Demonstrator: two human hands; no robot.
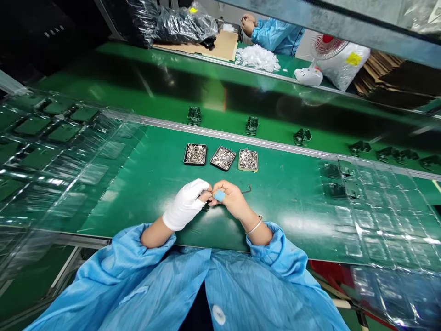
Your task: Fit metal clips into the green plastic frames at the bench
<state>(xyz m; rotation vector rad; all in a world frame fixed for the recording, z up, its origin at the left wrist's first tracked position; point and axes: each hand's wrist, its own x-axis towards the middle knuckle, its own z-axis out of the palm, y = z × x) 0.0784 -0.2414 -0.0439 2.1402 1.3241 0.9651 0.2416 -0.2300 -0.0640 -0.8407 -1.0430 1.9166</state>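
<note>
My left hand [188, 202], in a white glove with bare fingertips, is closed over a small dark part [206, 208] that shows just below the fingers. My right hand [230, 197] meets it fingertip to fingertip, pinching something too small and covered to name. Light blue tape [219, 195] wraps the right thumb. A thin bent L-shaped rod, like a hex key [248, 189], lies on the green bench right beside the right hand. Beyond both hands sit three small trays of shiny metal bits: the left tray [195, 154], the middle tray [223, 158] and the right tray [248, 160].
Several dark clear-and-black assemblies [251, 125] stand on the green strip behind a metal rail [220, 135]. Clear blister trays lie left [69, 133] and right [382, 207], the right one holding dark parts. Across, a co-worker's sleeve [277, 34] shows behind white pieces [258, 58] and a fan [310, 76].
</note>
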